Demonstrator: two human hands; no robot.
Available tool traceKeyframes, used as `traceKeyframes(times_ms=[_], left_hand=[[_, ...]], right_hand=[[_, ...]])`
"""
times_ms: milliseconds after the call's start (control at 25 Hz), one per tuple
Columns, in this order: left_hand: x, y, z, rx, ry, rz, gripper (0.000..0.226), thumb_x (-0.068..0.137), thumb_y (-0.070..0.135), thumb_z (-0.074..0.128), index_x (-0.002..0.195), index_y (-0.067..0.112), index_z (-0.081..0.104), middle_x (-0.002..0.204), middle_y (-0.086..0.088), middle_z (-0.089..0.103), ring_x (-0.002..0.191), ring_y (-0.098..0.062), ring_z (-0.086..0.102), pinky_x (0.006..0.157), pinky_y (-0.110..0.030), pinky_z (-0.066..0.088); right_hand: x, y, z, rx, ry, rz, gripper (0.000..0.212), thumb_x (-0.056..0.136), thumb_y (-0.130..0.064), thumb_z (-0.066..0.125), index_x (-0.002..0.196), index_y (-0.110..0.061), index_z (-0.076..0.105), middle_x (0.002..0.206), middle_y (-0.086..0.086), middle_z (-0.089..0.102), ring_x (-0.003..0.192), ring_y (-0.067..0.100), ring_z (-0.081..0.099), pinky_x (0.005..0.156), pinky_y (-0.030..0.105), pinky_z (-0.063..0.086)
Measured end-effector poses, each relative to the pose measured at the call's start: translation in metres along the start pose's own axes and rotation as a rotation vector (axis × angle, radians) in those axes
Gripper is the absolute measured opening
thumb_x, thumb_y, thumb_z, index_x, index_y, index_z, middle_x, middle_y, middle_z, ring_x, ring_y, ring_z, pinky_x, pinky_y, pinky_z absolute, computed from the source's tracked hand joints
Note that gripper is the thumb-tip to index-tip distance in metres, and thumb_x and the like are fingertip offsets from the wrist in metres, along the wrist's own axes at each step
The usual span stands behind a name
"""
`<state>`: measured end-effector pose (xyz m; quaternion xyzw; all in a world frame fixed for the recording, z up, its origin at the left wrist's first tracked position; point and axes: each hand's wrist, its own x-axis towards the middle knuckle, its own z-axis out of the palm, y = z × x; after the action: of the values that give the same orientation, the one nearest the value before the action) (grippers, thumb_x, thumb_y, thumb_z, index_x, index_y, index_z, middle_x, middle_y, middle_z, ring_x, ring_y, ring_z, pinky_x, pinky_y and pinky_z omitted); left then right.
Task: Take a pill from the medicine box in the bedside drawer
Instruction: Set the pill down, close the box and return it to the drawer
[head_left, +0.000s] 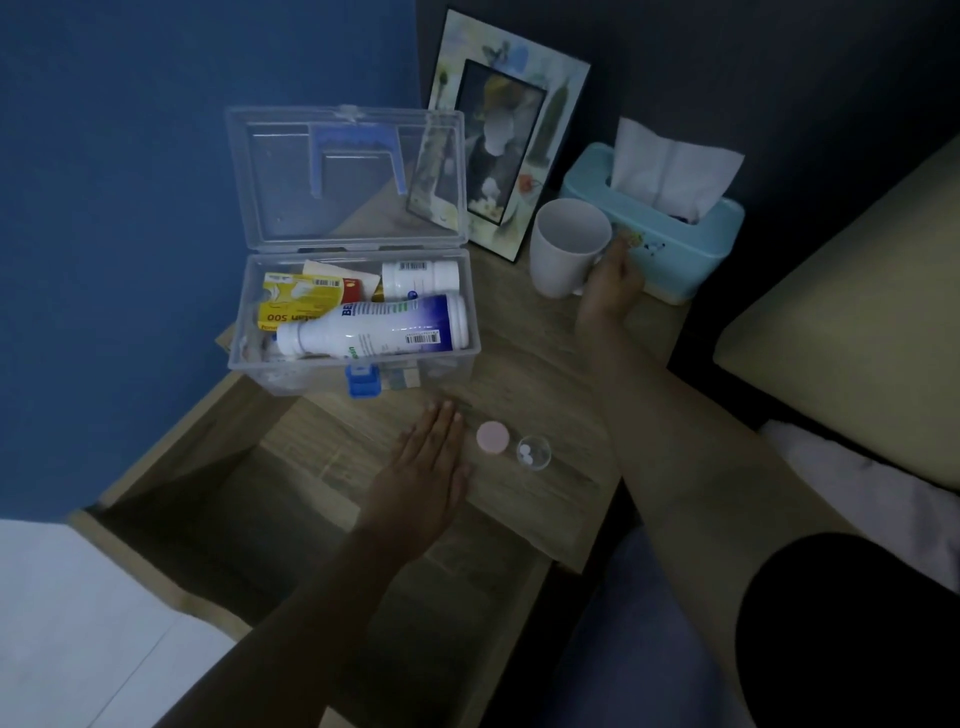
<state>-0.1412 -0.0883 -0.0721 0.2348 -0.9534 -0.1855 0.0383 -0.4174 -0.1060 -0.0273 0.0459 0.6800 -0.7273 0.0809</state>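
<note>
Two white pills (525, 453) are seen lying in a small clear cup (534, 452) on the near part of the bedside table (524, 364), with a round pink cap (492, 435) set just to its left. The left hand (423, 467) is laid flat on the table with its fingers together, just left of the cap, and nothing is held by it. Farther back, the clear medicine box (353, 322) is stood open with its lid raised; white bottles (374, 326) and yellow packets (304, 301) are packed inside. Below and near, the drawer (218, 499) is pulled out. At the far right, the white mug (569, 249) is gripped at its handle side by the right hand (613, 280), in front of a blue tissue box (670, 244) and beside a picture frame (506, 156).

The pills are judged to be already dispensed, and the step in hand appears to be the fetching of the mug for drinking. For the next move, a pill would need to be taken from the cup, by a fingertip pinch or by tipping, while the mug is brought near and kept level.
</note>
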Motion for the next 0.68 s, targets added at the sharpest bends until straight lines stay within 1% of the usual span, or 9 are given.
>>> traceKeyframes(times_ms=[40, 120, 200, 280, 320, 400, 480, 560, 680], left_hand=[[0.001, 0.000, 0.001, -0.002, -0.001, 0.002, 0.054, 0.097, 0.029, 0.036, 0.144, 0.003, 0.026, 0.155, -0.016, 0.023, 0.145, -0.030, 0.015, 0.113, -0.040, 0.007], [0.001, -0.002, 0.003, 0.002, -0.020, 0.004, 0.056, 0.099, 0.031, 0.032, 0.146, 0.005, 0.019, 0.157, -0.014, 0.016, 0.146, -0.027, 0.009, 0.114, -0.035, 0.002], [0.001, -0.004, 0.005, -0.006, -0.010, 0.000, 0.056, 0.098, 0.030, 0.034, 0.146, 0.005, 0.020, 0.157, -0.015, 0.018, 0.146, -0.027, 0.010, 0.114, -0.036, 0.004], [0.000, -0.003, 0.005, -0.008, -0.005, 0.002, 0.055, 0.098, 0.030, 0.036, 0.145, 0.004, 0.023, 0.156, -0.015, 0.021, 0.146, -0.027, 0.012, 0.115, -0.037, 0.009], [0.000, -0.003, 0.005, -0.006, -0.009, 0.003, 0.055, 0.098, 0.030, 0.036, 0.145, 0.004, 0.023, 0.156, -0.015, 0.021, 0.146, -0.027, 0.013, 0.115, -0.038, 0.011], [-0.001, -0.004, 0.004, 0.005, -0.009, 0.002, 0.055, 0.098, 0.032, 0.032, 0.144, 0.004, 0.024, 0.155, -0.016, 0.022, 0.145, -0.027, 0.012, 0.116, -0.041, 0.012], [-0.001, -0.004, 0.003, 0.015, -0.030, -0.002, 0.057, 0.098, 0.036, 0.026, 0.146, 0.005, 0.020, 0.157, -0.014, 0.017, 0.145, -0.023, 0.004, 0.115, -0.037, 0.004], [0.000, -0.004, 0.003, 0.009, -0.055, -0.010, 0.057, 0.099, 0.036, 0.026, 0.147, 0.009, 0.013, 0.159, -0.011, 0.009, 0.143, -0.017, -0.008, 0.113, -0.031, -0.002], [0.000, -0.004, 0.002, 0.001, -0.078, -0.029, 0.057, 0.099, 0.035, 0.026, 0.148, 0.011, 0.008, 0.160, -0.009, 0.004, 0.139, -0.013, -0.015, 0.113, -0.030, -0.003]], right_hand=[[-0.002, -0.001, 0.003, 0.034, 0.018, 0.007, 0.042, 0.095, -0.030, 0.049, 0.072, 0.000, 0.067, 0.059, -0.007, 0.056, 0.061, 0.005, 0.053, 0.064, 0.027, 0.042], [-0.011, -0.005, -0.001, 0.102, 0.031, 0.036, 0.032, 0.094, -0.025, 0.049, 0.078, -0.004, 0.067, 0.067, -0.006, 0.059, 0.070, 0.009, 0.056, 0.067, 0.029, 0.044], [-0.024, -0.008, -0.014, 0.169, -0.020, 0.061, 0.024, 0.094, -0.021, 0.050, 0.077, -0.015, 0.066, 0.075, -0.007, 0.062, 0.074, 0.007, 0.058, 0.064, 0.023, 0.049], [-0.036, -0.008, -0.032, 0.192, -0.078, 0.087, 0.025, 0.094, -0.020, 0.048, 0.074, -0.022, 0.063, 0.077, -0.009, 0.064, 0.072, 0.002, 0.058, 0.057, 0.017, 0.049], [-0.042, -0.006, -0.043, 0.180, -0.100, 0.103, 0.027, 0.094, -0.019, 0.046, 0.072, -0.023, 0.062, 0.075, -0.008, 0.063, 0.070, 0.002, 0.058, 0.056, 0.017, 0.049], [-0.053, -0.001, -0.061, 0.157, -0.120, 0.122, 0.032, 0.094, -0.017, 0.044, 0.066, -0.022, 0.059, 0.066, -0.010, 0.063, 0.062, 0.000, 0.058, 0.053, 0.016, 0.047], [-0.063, 0.005, -0.075, 0.135, -0.135, 0.122, 0.034, 0.093, -0.017, 0.043, 0.063, -0.024, 0.058, 0.055, -0.015, 0.063, 0.056, -0.004, 0.058, 0.053, 0.017, 0.047], [-0.071, 0.011, -0.083, 0.103, -0.136, 0.109, 0.036, 0.091, -0.017, 0.044, 0.059, -0.026, 0.057, 0.051, -0.017, 0.062, 0.054, -0.005, 0.057, 0.056, 0.022, 0.046], [-0.076, 0.019, -0.086, 0.090, -0.125, 0.102, 0.036, 0.088, -0.014, 0.046, 0.055, -0.025, 0.054, 0.048, -0.017, 0.060, 0.051, -0.004, 0.055, 0.056, 0.024, 0.043]])
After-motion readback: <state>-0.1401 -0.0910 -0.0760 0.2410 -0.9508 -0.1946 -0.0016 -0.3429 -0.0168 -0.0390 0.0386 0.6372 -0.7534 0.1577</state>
